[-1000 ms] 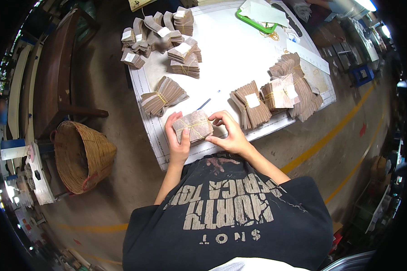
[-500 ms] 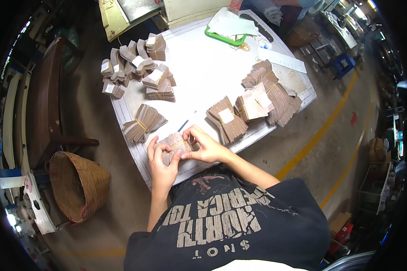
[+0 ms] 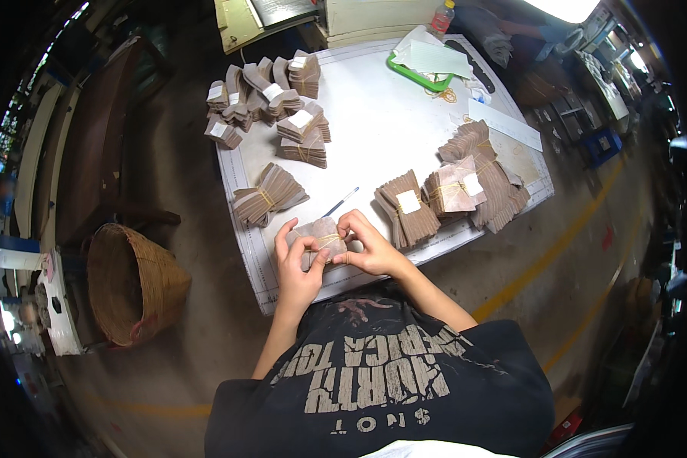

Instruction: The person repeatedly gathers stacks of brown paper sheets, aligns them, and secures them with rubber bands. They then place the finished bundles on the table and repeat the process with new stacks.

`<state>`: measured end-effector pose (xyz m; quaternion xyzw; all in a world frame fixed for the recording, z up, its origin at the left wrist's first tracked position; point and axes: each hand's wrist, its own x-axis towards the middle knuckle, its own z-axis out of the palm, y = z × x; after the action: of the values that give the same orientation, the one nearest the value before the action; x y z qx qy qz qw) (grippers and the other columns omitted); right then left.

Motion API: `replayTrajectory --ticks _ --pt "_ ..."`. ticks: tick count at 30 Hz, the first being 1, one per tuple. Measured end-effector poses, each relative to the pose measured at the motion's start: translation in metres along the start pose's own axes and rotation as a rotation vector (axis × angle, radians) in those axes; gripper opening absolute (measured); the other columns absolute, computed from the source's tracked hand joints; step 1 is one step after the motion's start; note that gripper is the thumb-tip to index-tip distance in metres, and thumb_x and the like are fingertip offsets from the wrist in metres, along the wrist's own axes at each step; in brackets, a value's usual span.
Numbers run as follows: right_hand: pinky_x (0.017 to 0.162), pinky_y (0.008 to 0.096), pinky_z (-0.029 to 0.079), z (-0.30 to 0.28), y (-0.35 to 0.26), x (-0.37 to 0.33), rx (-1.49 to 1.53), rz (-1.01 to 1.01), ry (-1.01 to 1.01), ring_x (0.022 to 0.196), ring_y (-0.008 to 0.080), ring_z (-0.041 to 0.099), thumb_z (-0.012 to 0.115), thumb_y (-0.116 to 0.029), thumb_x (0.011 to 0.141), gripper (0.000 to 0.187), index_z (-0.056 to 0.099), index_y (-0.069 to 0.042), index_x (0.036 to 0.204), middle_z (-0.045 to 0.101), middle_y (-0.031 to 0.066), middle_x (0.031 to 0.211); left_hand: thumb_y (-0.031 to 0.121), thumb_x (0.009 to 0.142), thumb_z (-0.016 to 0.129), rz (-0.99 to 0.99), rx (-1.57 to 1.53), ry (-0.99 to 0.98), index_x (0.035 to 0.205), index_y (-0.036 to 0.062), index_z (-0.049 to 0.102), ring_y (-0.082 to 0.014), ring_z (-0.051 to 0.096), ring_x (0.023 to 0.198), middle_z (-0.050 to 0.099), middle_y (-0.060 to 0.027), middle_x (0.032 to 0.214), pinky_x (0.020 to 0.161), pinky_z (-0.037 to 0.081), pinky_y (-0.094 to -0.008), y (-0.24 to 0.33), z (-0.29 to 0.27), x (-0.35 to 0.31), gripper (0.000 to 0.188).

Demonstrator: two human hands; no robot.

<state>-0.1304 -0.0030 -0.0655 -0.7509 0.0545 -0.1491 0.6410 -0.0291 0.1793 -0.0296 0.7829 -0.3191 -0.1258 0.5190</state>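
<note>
At the near edge of the table, both my hands hold a small bundle of brownish-grey cut pieces [image 3: 322, 230] with a yellow rubber band around it. My left hand [image 3: 301, 263] grips its left side, fingers bent over the top. The fingers and thumb of my right hand [image 3: 365, 246] pinch the right side near the band. Just beyond lies a blue pen [image 3: 342, 201]. To the left rests a fanned, banded bundle [image 3: 270, 195], apart from my hand. Right of my right hand is a larger banded bundle [image 3: 406, 208] with a white label.
Several labelled bundles [image 3: 271, 95] crowd the table's far left. More stacks [image 3: 485, 164] lie at the right. Farther back are a green tray [image 3: 420, 75] with papers, loose rubber bands [image 3: 447, 96], a ruler [image 3: 511, 126] and a bottle [image 3: 442, 17]. A wicker basket [image 3: 156, 282] stands on the floor.
The whole view has shifted, so the table appears farther right. Both hands stay on the small bundle, with only slight finger movement.
</note>
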Motion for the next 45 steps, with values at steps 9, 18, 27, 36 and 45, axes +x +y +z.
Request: replayTrajectory --ticks 9,18,27,36,45 --pt "0.105 0.0408 0.050 0.012 0.019 -0.018 -0.281 0.098 0.084 0.125 0.0289 0.055 0.086 -0.041 0.089 0.076 0.047 -0.006 0.144 0.051 0.0163 0.134 0.023 0.100 0.072 -0.134 -0.276 0.128 0.153 0.0030 0.039 -0.0321 0.045 0.141 0.044 -0.0198 0.153 0.116 0.039 -0.0453 -0.013 0.007 -0.007 0.065" --pt "0.118 0.0460 0.041 0.027 0.040 -0.026 0.171 0.331 0.033 0.141 0.0396 0.047 0.073 -0.046 0.100 0.080 0.039 0.001 0.156 0.044 0.0301 0.145 0.031 0.110 0.053 -0.451 -0.892 0.007 0.160 0.0074 0.035 -0.0300 0.050 0.140 0.049 -0.0131 0.153 0.114 0.045 -0.0502 -0.053 -0.005 -0.016 0.058" --pt "0.107 0.0398 0.049 0.004 -0.021 -0.023 0.471 0.213 0.019 0.115 0.0194 0.053 0.072 -0.032 0.102 0.073 0.034 -0.010 0.161 0.049 0.0146 0.140 0.061 0.098 0.046 -0.586 -1.723 -0.003 0.161 0.0157 0.043 -0.0438 0.035 0.154 0.041 -0.0174 0.166 0.121 0.026 -0.0737 -0.065 -0.035 -0.019 0.077" --pt "0.114 0.0406 0.045 0.022 -0.025 -0.005 0.475 0.360 0.058 0.136 0.0288 0.052 0.080 -0.040 0.097 0.091 0.027 -0.004 0.161 0.051 0.0217 0.144 0.059 0.092 0.049 -0.507 -1.729 -0.220 0.157 0.0149 0.049 -0.0344 0.044 0.148 0.051 -0.0112 0.157 0.120 0.034 -0.0631 -0.065 -0.017 -0.017 0.079" --pt "0.104 0.0357 0.053 -0.048 -0.083 0.028 0.676 0.266 0.345 0.122 0.0217 0.063 0.088 -0.010 0.083 0.088 0.041 -0.008 0.157 0.061 0.0114 0.133 0.028 0.098 0.053 -0.433 -1.489 -0.190 0.161 0.0172 0.039 -0.0276 0.052 0.139 0.052 -0.0101 0.155 0.117 0.036 -0.0560 -0.031 -0.007 0.030 0.065"
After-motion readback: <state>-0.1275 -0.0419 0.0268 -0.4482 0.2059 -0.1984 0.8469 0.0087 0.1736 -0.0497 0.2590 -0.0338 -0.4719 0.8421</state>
